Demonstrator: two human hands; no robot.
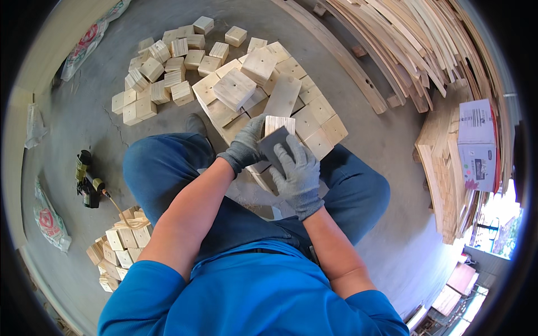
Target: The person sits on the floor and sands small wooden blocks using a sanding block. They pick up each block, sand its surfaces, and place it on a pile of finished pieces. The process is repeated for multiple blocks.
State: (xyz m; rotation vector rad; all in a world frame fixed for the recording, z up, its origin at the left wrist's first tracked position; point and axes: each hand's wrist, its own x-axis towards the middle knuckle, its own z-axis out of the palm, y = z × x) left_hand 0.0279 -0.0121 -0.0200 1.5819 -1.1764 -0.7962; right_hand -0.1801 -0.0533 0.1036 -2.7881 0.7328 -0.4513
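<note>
My left hand (246, 142), in a grey knit glove, is closed round the side of a pale layered wooden block (279, 124). In my gloved right hand (299, 175) is a flat dark grey pad (273, 147), which looks like a sanding block; my fingers press over its face. The pad lies against the near side of the wooden block and hides its lower part. Both hands are above a low platform of square wooden blocks (319, 119) between my knees. On it, just beyond my hands, rest a flat wooden piece (283, 95) and two loose blocks (234, 89).
Several wooden blocks (151, 69) are scattered on the floor at far left, with another pile (123, 242) at near left. A nail gun (88, 180) with a hose lies beside that pile. Long boards (403, 45) and a carton (477, 148) line the right.
</note>
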